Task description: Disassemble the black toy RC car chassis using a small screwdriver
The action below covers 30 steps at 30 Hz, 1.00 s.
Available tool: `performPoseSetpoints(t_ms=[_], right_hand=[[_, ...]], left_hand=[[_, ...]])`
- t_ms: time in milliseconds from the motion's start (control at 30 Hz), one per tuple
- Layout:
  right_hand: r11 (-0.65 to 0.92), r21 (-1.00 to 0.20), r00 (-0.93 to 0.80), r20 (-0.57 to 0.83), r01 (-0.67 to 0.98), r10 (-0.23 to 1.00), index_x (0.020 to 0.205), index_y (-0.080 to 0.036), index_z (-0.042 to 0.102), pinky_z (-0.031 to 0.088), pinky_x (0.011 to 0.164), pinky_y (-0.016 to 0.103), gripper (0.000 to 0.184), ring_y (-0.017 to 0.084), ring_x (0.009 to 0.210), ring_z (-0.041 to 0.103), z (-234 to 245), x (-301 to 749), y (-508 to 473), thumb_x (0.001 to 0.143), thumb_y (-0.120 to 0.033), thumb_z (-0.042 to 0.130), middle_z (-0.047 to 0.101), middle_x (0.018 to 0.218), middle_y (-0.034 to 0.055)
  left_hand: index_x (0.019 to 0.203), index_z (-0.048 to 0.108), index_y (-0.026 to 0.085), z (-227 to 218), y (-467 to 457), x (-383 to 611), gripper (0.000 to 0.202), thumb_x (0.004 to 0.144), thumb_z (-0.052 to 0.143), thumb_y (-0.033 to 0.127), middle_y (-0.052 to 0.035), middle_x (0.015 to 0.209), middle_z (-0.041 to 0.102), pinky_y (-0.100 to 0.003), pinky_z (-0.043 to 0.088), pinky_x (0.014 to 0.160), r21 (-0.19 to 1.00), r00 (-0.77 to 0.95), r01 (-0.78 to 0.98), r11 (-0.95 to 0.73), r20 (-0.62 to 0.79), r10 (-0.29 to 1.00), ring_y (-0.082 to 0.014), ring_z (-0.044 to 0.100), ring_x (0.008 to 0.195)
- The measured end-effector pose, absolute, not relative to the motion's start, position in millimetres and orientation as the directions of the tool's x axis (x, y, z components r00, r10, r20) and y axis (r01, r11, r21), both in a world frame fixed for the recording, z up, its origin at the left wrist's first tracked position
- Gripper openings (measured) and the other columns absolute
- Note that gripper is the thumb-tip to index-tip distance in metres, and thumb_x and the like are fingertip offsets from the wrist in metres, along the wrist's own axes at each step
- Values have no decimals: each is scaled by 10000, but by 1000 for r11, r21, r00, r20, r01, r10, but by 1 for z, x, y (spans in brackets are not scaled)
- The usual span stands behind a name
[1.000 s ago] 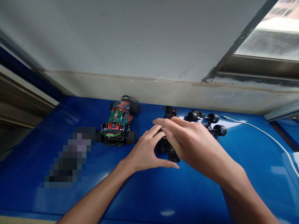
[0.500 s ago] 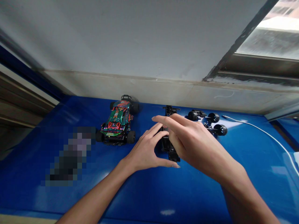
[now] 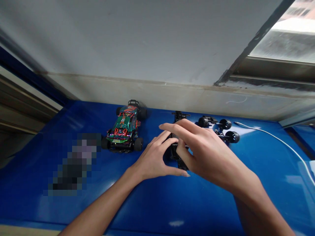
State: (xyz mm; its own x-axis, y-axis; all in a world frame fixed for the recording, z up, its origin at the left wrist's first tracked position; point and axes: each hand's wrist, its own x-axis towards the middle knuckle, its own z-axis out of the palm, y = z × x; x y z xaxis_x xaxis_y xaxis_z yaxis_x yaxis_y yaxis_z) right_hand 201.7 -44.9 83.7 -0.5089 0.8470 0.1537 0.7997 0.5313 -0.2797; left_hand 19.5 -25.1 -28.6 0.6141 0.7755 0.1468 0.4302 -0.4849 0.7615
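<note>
A black toy car chassis (image 3: pixel 175 151) lies lengthwise on the blue table, partly covered by both hands. My left hand (image 3: pixel 154 160) curves around its left side, with the fingers along the middle and the thumb stretched past the near end. Over the chassis is my right hand (image 3: pixel 200 146), its index finger reaching left above the left fingertips and its thumb bent inward. The right hand's other fingers are curled beneath, so anything small in them is hidden. Left of the hands stands a complete toy car (image 3: pixel 124 126) with a shiny green and red body.
Black wheel and axle parts (image 3: pixel 225 124) lie just beyond my right hand. A white cable (image 3: pixel 270 136) runs along the right side of the blue table (image 3: pixel 152 203). On the left is a blurred-out item (image 3: pixel 76 164). A wall (image 3: pixel 147 88) borders the far edge.
My right thumb has bent and shifted slightly, uncovering a bit more of the chassis. The left hand and the other things stay in place.
</note>
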Motion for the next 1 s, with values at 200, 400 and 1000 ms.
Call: performPoseSetpoints(t_ms=[200, 400, 1000], right_hand=[[510, -279, -487, 151, 814, 860, 1461, -242, 622, 547, 733, 325, 519, 215, 892, 739, 83, 200, -44, 972, -95, 525, 748, 1202, 109], [513, -287, -494, 142, 809, 858, 1561, -291, 528, 554, 754, 331, 657, 223, 951, 752, 81, 202, -43, 967, -17, 463, 742, 1249, 100], [535, -294, -505, 179, 792, 845, 1506, -261, 585, 577, 736, 357, 586, 235, 930, 749, 84, 200, -44, 947, -89, 540, 705, 1324, 104]], left_hand=[[1551, 516, 278, -30, -26, 19, 1047, 686, 886, 737, -152, 1695, 447, -693, 356, 1273, 766, 609, 429, -479, 146, 780, -461, 350, 1599], [1555, 512, 245, -28, -26, 19, 1101, 671, 853, 806, -177, 1692, 446, -693, 340, 1281, 752, 618, 454, -477, 119, 777, -453, 327, 1612], [1512, 554, 261, -29, -25, 19, 981, 706, 889, 710, -146, 1696, 448, -652, 382, 1279, 752, 620, 428, -501, 158, 768, -432, 315, 1623]])
